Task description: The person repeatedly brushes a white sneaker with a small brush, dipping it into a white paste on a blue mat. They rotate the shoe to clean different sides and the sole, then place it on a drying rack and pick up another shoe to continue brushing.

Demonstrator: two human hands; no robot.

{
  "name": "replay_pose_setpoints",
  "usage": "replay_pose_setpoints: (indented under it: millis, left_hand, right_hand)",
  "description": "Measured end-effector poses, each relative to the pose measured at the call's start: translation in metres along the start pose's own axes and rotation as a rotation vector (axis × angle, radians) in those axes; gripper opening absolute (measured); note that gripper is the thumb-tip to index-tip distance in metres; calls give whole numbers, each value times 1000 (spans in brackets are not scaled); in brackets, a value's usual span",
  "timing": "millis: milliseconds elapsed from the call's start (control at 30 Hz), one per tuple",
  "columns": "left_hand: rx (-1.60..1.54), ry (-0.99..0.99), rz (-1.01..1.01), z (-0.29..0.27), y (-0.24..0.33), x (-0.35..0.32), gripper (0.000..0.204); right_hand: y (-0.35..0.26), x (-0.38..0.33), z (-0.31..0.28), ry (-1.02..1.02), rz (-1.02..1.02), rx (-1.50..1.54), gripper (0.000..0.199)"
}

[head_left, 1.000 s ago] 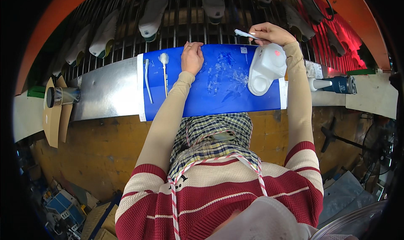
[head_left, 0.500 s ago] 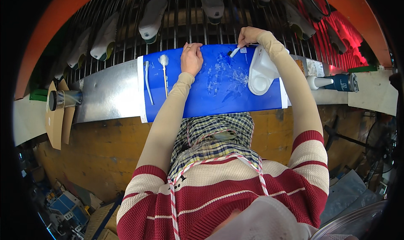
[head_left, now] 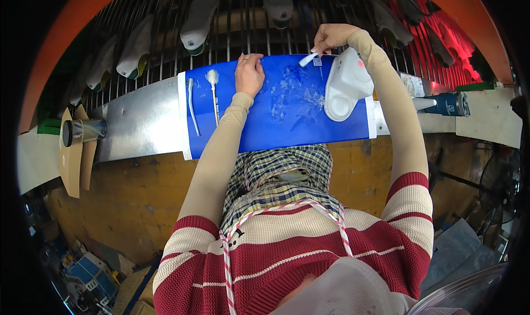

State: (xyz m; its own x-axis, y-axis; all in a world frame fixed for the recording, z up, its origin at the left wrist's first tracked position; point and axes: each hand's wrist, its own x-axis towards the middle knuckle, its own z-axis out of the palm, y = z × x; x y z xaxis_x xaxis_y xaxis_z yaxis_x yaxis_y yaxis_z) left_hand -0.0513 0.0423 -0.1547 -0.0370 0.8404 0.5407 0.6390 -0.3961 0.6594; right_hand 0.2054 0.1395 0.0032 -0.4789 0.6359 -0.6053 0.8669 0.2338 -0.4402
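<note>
A blue sheet with white side edges (head_left: 259, 133) lies in front of me, with whitish smears across its middle. My left hand (head_left: 250, 74) rests near its far edge, fingers stretched out and holding nothing. At the far right of the sheet, my right hand (head_left: 333, 38) pinches a short white brush-like stick (head_left: 308, 59), its tip down by a dark blue wet patch. A white plastic container (head_left: 341, 102) with a round recess stands beside it, partly behind my right forearm. On the left lie a swab-ended stick (head_left: 212, 79) and a slim pale toothbrush-like stick (head_left: 193, 108).
Grey-white shoes (head_left: 199, 25) sit on the metal rollers (head_left: 237, 22) beyond the sheet. Red light glows at far right. A jar (head_left: 83, 132) and cardboard (head_left: 70, 169) stand left on the metal ledge (head_left: 138, 116). A dark teal bottle (head_left: 450, 104) lies at right.
My right hand has moved slightly away from me, with the white stick in it. The white container has shifted and tilted, showing more of its side. My left hand stays at the sheet's far edge.
</note>
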Motion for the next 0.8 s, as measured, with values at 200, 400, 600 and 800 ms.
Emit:
replay_pose_setpoints:
  millis: [200,400,600,800]
  left_hand:
    - [7,-2,-1,-2,1,0,18]
    - [9,-12,7,-2,-1,0,17]
    - [-104,31,-159,-12,14,5,20]
    - [97,90,-34,-37,-15,87,18]
  right_hand:
    - [-6,-2,-2,-77,12,120,34]
    - [-20,-18,-3,73,-46,76,39]
    - [-35,-58,32,382,-394,318,17]
    - [-62,-95,119,572,-184,625,10]
